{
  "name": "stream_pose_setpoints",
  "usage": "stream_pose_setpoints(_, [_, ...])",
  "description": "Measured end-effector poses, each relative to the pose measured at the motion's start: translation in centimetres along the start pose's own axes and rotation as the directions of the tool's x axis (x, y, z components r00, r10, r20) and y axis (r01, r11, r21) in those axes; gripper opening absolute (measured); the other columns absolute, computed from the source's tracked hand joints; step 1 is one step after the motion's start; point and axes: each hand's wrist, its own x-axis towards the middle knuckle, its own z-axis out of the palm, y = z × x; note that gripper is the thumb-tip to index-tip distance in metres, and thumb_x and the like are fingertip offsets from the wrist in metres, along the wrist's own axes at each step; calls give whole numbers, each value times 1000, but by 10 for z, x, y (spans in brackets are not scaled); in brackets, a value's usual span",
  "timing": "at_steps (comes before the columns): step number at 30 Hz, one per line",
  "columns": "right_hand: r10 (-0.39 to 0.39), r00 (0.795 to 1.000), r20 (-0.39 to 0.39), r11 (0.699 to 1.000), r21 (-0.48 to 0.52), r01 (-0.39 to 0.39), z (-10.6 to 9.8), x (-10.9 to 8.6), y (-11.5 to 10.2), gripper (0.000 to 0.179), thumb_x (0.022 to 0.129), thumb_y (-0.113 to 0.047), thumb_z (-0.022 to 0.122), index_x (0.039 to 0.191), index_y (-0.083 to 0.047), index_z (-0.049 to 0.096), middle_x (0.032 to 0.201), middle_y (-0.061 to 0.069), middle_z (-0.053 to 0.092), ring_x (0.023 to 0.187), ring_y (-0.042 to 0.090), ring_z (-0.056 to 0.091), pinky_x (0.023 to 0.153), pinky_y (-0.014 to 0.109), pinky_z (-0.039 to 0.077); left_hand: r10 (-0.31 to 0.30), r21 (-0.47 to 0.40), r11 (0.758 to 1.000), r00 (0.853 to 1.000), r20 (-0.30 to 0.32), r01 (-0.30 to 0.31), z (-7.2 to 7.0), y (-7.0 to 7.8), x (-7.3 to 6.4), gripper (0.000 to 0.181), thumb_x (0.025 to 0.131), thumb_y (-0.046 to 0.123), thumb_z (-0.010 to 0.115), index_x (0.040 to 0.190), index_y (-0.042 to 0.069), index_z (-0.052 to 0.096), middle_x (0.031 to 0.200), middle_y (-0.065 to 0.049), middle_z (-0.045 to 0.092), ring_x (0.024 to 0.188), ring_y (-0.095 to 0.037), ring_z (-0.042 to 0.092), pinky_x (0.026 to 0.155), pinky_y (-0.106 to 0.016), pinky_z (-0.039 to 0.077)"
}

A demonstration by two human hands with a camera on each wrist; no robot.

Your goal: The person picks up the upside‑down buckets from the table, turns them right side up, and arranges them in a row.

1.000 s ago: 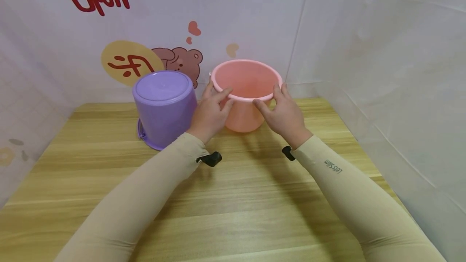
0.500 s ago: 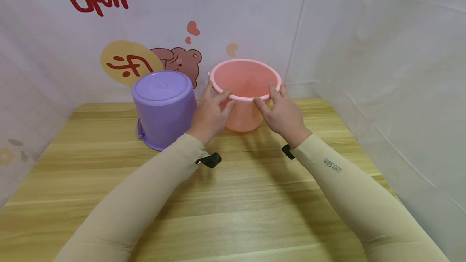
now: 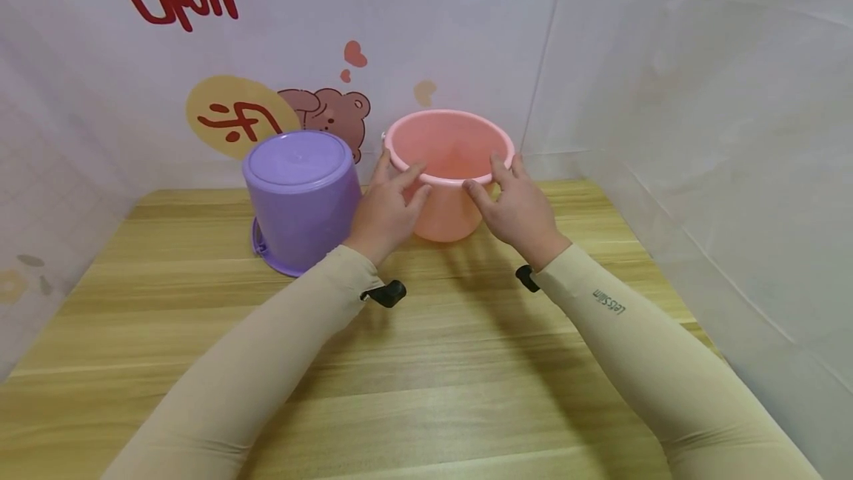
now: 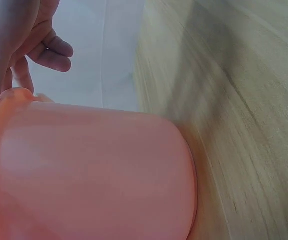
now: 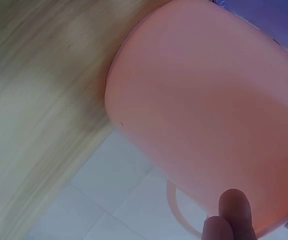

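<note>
A pink bucket [image 3: 448,206] stands upright on the wooden table, its mouth facing up. My left hand [image 3: 381,212] holds the left front of its rim, index fingertip over the edge and thumb outside. At the right front, my right hand [image 3: 518,215] grips the rim, index fingertip inside and thumb outside. Beside my left hand, a purple bucket [image 3: 303,202] rests upside down. The left wrist view shows the pink bucket's side [image 4: 98,170] close up. In the right wrist view, two fingertips [image 5: 235,207] lie by its wall, and part of its handle [image 5: 176,202] hangs behind.
The wooden table [image 3: 426,406] extends in front of the buckets. A white printed backdrop [image 3: 453,21] rises behind them, and a white side wall [image 3: 733,169] borders the table on the right. The purple bucket's handle [image 3: 256,239] hangs down at its left.
My right index fingertip has shifted slightly left, over the rim to the inside of the pink bucket. Both buckets and my left hand are practically still.
</note>
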Motion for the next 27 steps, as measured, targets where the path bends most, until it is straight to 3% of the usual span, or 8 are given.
stream_pose_setpoints(12, [0, 1000, 0, 1000, 2, 0, 1, 2, 2, 87, 104, -68, 46, 166, -9, 31, 170, 34, 18, 146, 55, 43, 111, 68, 46, 22, 81, 996, 999, 29, -24, 0, 2, -4, 56, 105, 44, 62, 157, 26, 52, 176, -23, 12, 144, -51, 49, 112, -62, 48])
stream_pose_setpoints(27, [19, 1000, 24, 1000, -22, -19, -3, 4, 0, 81, 104, -65, 49, 165, -14, 36, 169, 36, 18, 148, 56, 40, 115, 66, 42, 0, 78, 997, 999, 49, -4, 0, 3, -2, 59, 105, 46, 61, 159, 26, 49, 176, -22, 9, 146, -49, 47, 114, -60, 47])
